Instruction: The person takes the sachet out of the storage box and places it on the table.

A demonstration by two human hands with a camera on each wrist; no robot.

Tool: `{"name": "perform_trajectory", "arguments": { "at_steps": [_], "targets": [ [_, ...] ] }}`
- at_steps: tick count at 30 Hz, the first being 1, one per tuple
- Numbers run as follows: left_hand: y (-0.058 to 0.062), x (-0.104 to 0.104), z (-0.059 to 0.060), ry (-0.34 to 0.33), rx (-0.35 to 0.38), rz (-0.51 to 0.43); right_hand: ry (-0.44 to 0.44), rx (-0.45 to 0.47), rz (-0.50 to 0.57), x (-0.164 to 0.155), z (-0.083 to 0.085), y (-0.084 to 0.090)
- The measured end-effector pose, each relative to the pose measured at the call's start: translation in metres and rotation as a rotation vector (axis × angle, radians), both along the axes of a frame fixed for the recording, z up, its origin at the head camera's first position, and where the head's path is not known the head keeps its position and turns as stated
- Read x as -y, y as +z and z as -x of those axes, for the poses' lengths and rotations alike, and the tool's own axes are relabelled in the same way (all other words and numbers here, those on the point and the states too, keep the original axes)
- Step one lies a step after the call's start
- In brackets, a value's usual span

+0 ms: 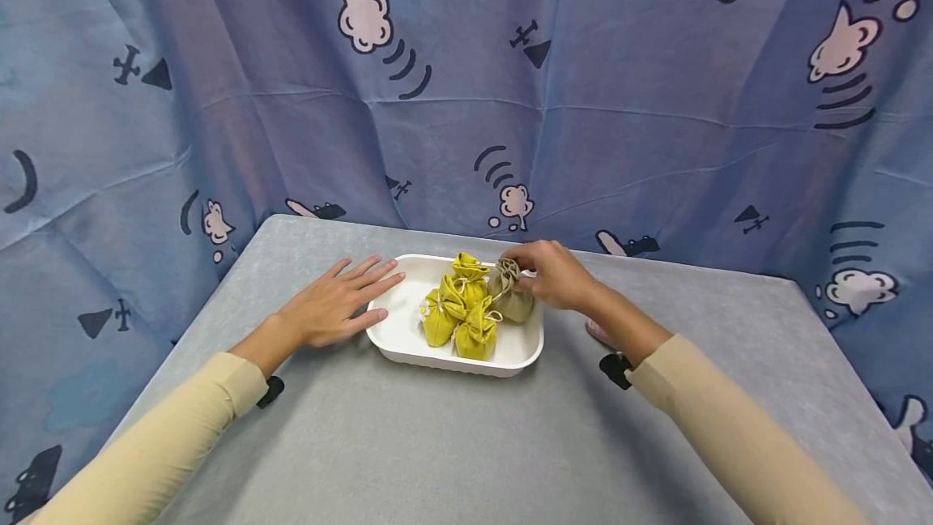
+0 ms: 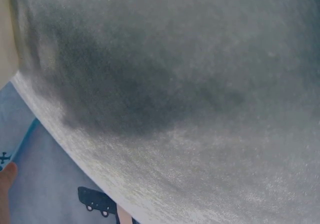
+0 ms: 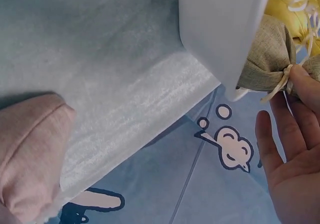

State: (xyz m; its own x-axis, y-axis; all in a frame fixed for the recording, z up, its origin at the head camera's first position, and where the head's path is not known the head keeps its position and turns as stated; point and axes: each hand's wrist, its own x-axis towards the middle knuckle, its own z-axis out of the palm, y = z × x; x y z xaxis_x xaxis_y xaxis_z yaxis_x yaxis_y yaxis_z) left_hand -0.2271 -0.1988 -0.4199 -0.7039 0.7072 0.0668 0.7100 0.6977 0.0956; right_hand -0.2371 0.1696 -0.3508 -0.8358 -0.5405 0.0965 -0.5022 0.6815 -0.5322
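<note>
A white tray (image 1: 397, 326) holds three yellow drawstring pouches, one at the back (image 1: 470, 288), one at the left (image 1: 440, 321) and one in front (image 1: 475, 339). At the tray's right end sits a grey-brown drawstring pouch (image 1: 515, 306), upright against the side. My right hand (image 1: 557, 275) pinches this pouch at its tied neck; the right wrist view shows thumb and fingers around the neck near the cord (image 3: 286, 76). With fingers straight and spread, my left hand (image 1: 331, 306) reaches over the tray's left rim. Only a fingertip (image 2: 7, 176) appears in the left wrist view.
A pink pouch (image 3: 32, 154) lies on the grey table cover (image 1: 466, 428) right of the tray, mostly hidden behind my right forearm in the head view. A blue patterned curtain (image 1: 466, 104) hangs beyond the table's back edge.
</note>
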Motion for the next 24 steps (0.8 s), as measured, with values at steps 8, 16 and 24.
{"name": "perform_trajectory", "arguments": {
  "at_steps": [8,16,24],
  "targets": [
    [0.0,0.0,0.0,-0.002,-0.005,0.005,-0.018,-0.001,0.008,-0.004,0.0,0.014],
    [-0.001,0.0,0.0,-0.002,-0.008,-0.002,-0.039,-0.019,0.05,-0.01,0.0,0.031],
    [-0.001,0.0,-0.001,-0.003,-0.006,-0.008,-0.071,-0.042,0.075,-0.024,0.001,0.046]
  ]
}}
